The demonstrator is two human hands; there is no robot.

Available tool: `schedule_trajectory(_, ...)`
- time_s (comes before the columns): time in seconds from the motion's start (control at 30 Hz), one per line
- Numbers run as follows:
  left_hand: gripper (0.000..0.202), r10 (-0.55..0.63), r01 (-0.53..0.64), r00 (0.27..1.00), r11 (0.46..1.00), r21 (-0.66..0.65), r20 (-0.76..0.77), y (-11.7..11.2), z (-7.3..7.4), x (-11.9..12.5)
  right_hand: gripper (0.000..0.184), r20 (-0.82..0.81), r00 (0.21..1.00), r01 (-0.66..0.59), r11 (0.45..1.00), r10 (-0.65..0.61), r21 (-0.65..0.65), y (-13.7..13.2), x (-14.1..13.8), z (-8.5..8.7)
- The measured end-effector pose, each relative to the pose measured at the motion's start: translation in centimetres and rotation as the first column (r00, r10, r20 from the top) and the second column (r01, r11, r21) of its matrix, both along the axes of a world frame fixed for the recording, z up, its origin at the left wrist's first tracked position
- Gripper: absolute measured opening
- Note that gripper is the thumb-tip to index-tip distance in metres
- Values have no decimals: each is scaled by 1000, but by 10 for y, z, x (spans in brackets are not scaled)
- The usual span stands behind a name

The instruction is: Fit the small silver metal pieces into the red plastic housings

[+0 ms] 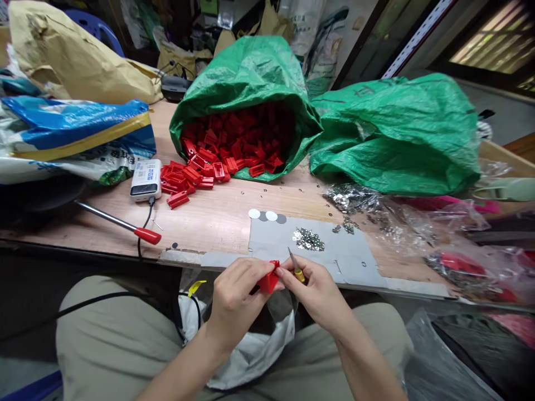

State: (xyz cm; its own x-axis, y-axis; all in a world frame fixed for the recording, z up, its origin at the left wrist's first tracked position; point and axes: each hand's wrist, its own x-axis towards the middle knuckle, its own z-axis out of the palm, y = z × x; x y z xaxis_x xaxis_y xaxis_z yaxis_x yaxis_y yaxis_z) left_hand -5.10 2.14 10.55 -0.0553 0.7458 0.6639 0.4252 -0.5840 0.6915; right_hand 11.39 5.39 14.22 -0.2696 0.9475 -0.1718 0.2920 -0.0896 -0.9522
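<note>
Both forearms are rising from the bottom of the view and converging over the lap, wrists apart, fingertips meeting just in front of the table's near edge. Left hand (236,294): back of the hand is facing up and outward, fingers are bending inward, thumb side is mostly hidden. It is closing on a small red plastic part (268,283), pinching it near the fingertips; the part is sitting between the two hands, tilted. Right hand (321,295): wrist is angling in toward the left, thumb is extending to the part's upper right side and appearing to touch it. Its fingers are curling, nearly closed, around a pointed tool (298,274) with a yellow handle; the metal tip is pointing up and slightly left, away from the part. Whether the right fingertips are also pinching a small piece: cannot tell.

Below the hands, a whitish bag (267,351) is hanging open between the knees. Beyond them, a grey sheet (276,239) is covering part of the table (213,223), and small shiny metal pieces (308,239) are lying on it in a loose heap. Farther back, more red parts (184,179) are spilling out of an open green sack (246,67) onto the tabletop.
</note>
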Motion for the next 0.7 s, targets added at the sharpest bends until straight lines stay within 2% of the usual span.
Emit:
schedule_trajectory(0.13,34,-18,19,1000,999,-36,14,-2,1,-2,40,-126,992,8,985,-30,-171,-6,2,-5)
schedule_trajectory(0.27,37,-117,118,992,993,-20,57,-5,7,-2,45,-249,966,-21,938,-71,-347,-14,10,-8)
schedule_trajectory(0.33,41,-172,170,983,985,35,67,-7,8,-1,46,-308,945,-39,901,-107,-432,-17,14,-10)
schedule_trajectory(0.43,46,-238,229,963,970,86,124,-9,5,3,47,-440,885,-144,812,-150,-566,-22,19,-15)
schedule_trajectory(0.5,45,-277,274,935,961,45,222,-11,0,6,51,-515,841,-223,763,-164,-607,-24,20,-19)
schedule_trajectory(0.53,43,-281,291,918,957,6,280,-12,-2,7,52,-534,828,-240,755,-168,-610,-26,19,-22)
schedule_trajectory(0.63,38,-231,299,896,945,-130,379,-12,-8,7,53,-502,852,-210,779,-150,-590,-24,17,-25)
schedule_trajectory(0.7,33,-181,246,933,952,-183,310,-8,-8,4,51,-369,927,-138,853,-68,-503,-16,19,-23)
